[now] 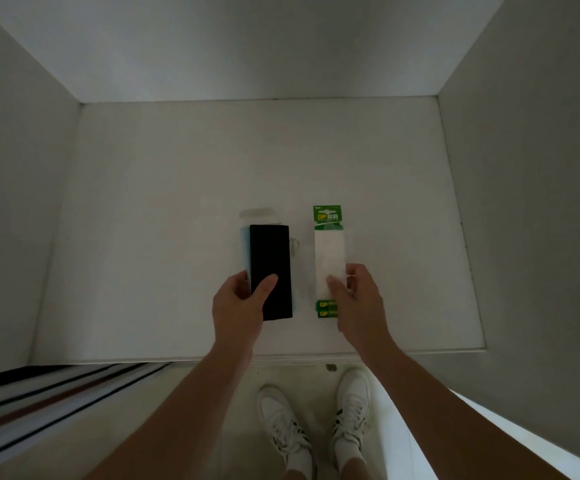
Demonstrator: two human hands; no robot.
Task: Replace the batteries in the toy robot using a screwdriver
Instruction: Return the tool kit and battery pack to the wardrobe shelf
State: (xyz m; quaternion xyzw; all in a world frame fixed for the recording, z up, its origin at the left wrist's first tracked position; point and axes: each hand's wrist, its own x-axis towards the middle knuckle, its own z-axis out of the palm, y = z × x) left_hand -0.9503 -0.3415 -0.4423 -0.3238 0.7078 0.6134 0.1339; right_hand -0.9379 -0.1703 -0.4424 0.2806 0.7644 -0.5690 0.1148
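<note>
I note the battery pack right of centre on the white table: a long white blister with a green card end far from me and green cells showing at the near end. The right hand has it in a pinching grip, thumb on the white face, fingers round the right edge. Just beside it, apart, lies a flat black case on top of a clear, bluish wrapper. The left hand holds the case, its grip closed with the thumb on the top face and fingers at the left edge. I cannot tell whether either item is lifted off the table. Below the table edge I see white shoes and striped fabric.
</note>
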